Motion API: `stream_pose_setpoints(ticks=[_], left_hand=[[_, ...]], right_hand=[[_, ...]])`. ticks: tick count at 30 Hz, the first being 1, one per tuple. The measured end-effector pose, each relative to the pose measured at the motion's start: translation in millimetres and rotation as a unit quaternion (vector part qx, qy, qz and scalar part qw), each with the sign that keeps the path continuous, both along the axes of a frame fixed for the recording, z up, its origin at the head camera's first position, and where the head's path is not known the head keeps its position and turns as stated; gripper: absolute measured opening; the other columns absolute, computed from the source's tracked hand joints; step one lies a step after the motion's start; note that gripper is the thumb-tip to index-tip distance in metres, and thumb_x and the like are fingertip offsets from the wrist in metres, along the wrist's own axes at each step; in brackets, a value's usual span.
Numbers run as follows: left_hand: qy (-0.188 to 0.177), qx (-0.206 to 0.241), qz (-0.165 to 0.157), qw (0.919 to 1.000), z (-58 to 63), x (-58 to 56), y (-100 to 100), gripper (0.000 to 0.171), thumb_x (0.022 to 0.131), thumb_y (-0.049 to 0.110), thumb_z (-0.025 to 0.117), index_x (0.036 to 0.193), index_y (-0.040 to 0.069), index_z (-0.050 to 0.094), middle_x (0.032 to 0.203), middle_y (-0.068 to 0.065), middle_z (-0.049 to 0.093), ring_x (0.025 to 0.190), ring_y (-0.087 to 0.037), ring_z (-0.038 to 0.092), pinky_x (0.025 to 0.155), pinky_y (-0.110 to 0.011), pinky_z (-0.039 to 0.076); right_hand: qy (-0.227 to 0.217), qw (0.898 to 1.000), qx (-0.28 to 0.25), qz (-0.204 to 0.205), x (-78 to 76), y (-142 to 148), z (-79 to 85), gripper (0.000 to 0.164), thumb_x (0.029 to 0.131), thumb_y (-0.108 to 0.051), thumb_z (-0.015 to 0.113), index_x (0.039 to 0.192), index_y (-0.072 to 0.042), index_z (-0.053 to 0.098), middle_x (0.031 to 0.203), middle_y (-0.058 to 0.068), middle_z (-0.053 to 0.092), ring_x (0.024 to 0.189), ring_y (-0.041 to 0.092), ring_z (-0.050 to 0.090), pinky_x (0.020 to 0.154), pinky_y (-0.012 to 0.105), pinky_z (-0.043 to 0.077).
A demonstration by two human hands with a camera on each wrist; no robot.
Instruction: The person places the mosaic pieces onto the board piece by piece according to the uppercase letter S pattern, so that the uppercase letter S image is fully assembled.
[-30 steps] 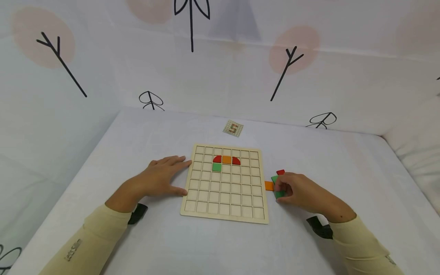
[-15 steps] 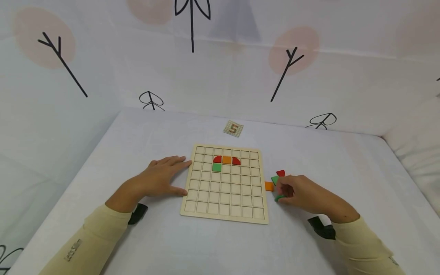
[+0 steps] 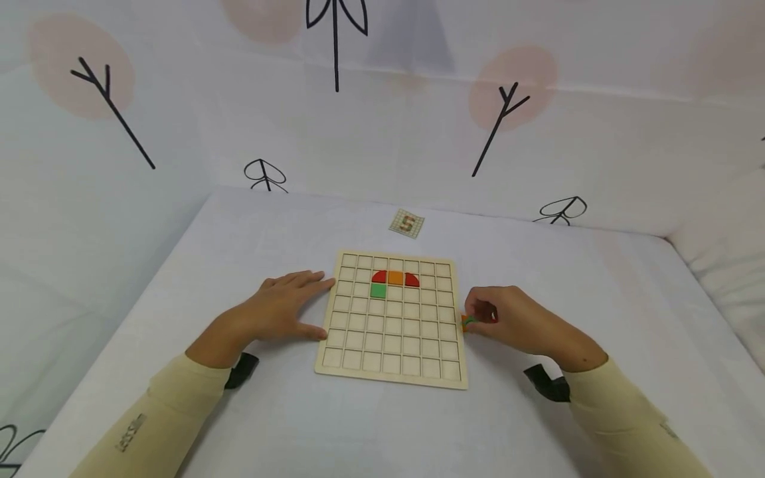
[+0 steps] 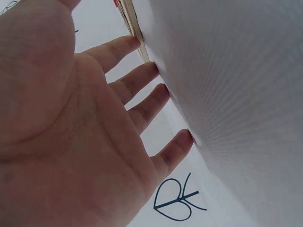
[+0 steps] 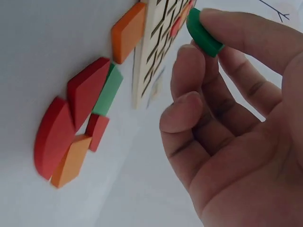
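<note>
My right hand (image 3: 512, 320) pinches a green piece with a curved edge (image 5: 203, 37) between thumb and fingers, raised from the table beside the board's right edge. The wooden grid board (image 3: 392, 343) lies in the middle of the table. In its upper rows sit a red quarter-circle (image 3: 379, 277), an orange square (image 3: 395, 277) and another red quarter-circle (image 3: 412, 280), with a green square (image 3: 378, 291) below the left one. My left hand (image 3: 277, 311) rests with spread, straight fingers at the board's left edge, its thumb and index fingertip at the rim.
Loose pieces lie on the table under my right hand: an orange square (image 5: 129, 34) against the board, a green piece (image 5: 108, 92), several red ones (image 5: 52, 137) and an orange one (image 5: 71, 161). A small card printed with an S (image 3: 407, 224) lies beyond the board.
My right hand has picked the green curved piece up from the loose pieces and moved slightly left, toward the board. My left hand has stayed where it was.
</note>
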State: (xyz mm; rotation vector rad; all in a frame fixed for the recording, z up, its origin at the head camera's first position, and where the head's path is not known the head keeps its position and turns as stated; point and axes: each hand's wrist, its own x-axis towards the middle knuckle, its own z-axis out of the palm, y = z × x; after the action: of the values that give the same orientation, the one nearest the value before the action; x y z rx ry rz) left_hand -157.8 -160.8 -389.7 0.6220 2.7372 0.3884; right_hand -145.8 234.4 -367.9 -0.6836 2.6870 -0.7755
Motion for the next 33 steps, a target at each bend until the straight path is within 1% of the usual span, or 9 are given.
stream_pose_setpoints(ticks=[4, 9, 13, 17, 20, 23, 27, 30, 33], left_hand=[[0.000, 0.001, 0.000, 1.0000, 0.0, -0.7, 1, 0.094, 0.080, 0.058, 0.077, 0.158, 0.028, 0.032, 0.165, -0.005, 0.027, 0.152, -0.034, 0.024, 0.114, -0.062, 0.024], [0.000, -0.001, 0.004, 1.0000, -1.3, -1.7, 2, 0.095, 0.080, 0.057, 0.077, 0.158, 0.028, 0.032, 0.165, -0.006, 0.027, 0.152, -0.034, 0.023, 0.115, -0.063, 0.024], [-0.003, -0.001, 0.005, 1.0000, -2.2, -1.4, 5, 0.095, 0.080, 0.055, 0.078, 0.158, 0.026, 0.032, 0.164, -0.008, 0.028, 0.152, -0.034, 0.023, 0.115, -0.063, 0.025], [-0.001, 0.000, 0.005, 1.0000, -2.1, -0.9, 6, 0.093, 0.080, 0.053, 0.079, 0.157, 0.026, 0.033, 0.164, -0.008, 0.029, 0.152, -0.034, 0.024, 0.115, -0.063, 0.026], [0.001, -0.001, 0.005, 1.0000, -1.5, -0.9, 8, 0.093, 0.081, 0.053, 0.079, 0.157, 0.025, 0.034, 0.164, -0.008, 0.029, 0.152, -0.033, 0.024, 0.115, -0.063, 0.026], [0.002, -0.003, 0.003, 1.0000, -0.6, -1.2, 9, 0.091, 0.082, 0.053, 0.078, 0.156, 0.025, 0.035, 0.164, -0.008, 0.030, 0.152, -0.033, 0.024, 0.114, -0.062, 0.027], [0.013, -0.006, -0.003, 0.9999, 2.0, -1.2, 11, 0.083, 0.085, 0.051, 0.075, 0.154, 0.023, 0.040, 0.162, -0.009, 0.034, 0.151, -0.033, 0.028, 0.113, -0.062, 0.030], [0.025, -0.004, -0.008, 0.9997, 3.2, -1.3, 13, 0.077, 0.087, 0.049, 0.074, 0.152, 0.021, 0.044, 0.159, -0.010, 0.038, 0.149, -0.032, 0.032, 0.112, -0.060, 0.032], [0.041, -0.003, -0.012, 0.9991, 3.2, -1.7, 14, 0.074, 0.087, 0.048, 0.075, 0.149, 0.019, 0.048, 0.155, -0.010, 0.044, 0.145, -0.031, 0.039, 0.110, -0.059, 0.035]], right_hand=[[-0.006, 1.000, -0.006, -0.014, -4.7, -12, 2.5, 0.019, 0.087, -0.009, 0.075, 0.088, -0.021, 0.061, 0.074, -0.005, 0.055, 0.072, 0.013, 0.052, 0.058, 0.024, 0.044], [0.000, 1.000, -0.028, -0.012, -10.3, -32, 3.3, 0.014, 0.090, -0.009, 0.073, 0.091, -0.018, 0.062, 0.078, -0.004, 0.057, 0.074, 0.015, 0.053, 0.057, 0.025, 0.045], [0.025, 0.999, -0.047, 0.000, -14.7, -49, 1.6, 0.014, 0.090, -0.009, 0.073, 0.091, -0.017, 0.063, 0.080, -0.005, 0.059, 0.075, 0.014, 0.054, 0.059, 0.024, 0.046], [0.063, 0.996, -0.068, 0.017, -18.7, -63, 1.9, 0.015, 0.089, -0.007, 0.074, 0.090, -0.016, 0.062, 0.082, -0.007, 0.062, 0.075, 0.012, 0.054, 0.063, 0.023, 0.046], [0.081, 0.993, -0.083, 0.019, -21.2, -72, 3.4, 0.015, 0.089, -0.007, 0.074, 0.090, -0.016, 0.062, 0.084, -0.007, 0.064, 0.075, 0.011, 0.055, 0.064, 0.023, 0.046], [0.078, 0.991, -0.106, 0.012, -22.3, -81, 5.2, 0.013, 0.089, -0.007, 0.073, 0.092, -0.014, 0.063, 0.084, -0.005, 0.066, 0.075, 0.012, 0.056, 0.064, 0.023, 0.048], [0.059, 0.989, -0.137, 0.003, -23.3, -89, 5.6, 0.012, 0.089, -0.004, 0.072, 0.095, -0.011, 0.064, 0.087, 0.001, 0.068, 0.075, 0.015, 0.058, 0.066, 0.024, 0.051], [0.050, 0.988, -0.147, 0.000, -24.2, -93, 3.1, 0.013, 0.090, -0.003, 0.071, 0.098, -0.010, 0.064, 0.090, 0.002, 0.069, 0.077, 0.015, 0.059, 0.068, 0.024, 0.052], [0.040, 0.989, -0.145, -0.005, -24.1, -95, 0.0, 0.012, 0.090, -0.005, 0.071, 0.099, -0.010, 0.064, 0.090, 0.001, 0.068, 0.078, 0.014, 0.060, 0.070, 0.024, 0.053]])
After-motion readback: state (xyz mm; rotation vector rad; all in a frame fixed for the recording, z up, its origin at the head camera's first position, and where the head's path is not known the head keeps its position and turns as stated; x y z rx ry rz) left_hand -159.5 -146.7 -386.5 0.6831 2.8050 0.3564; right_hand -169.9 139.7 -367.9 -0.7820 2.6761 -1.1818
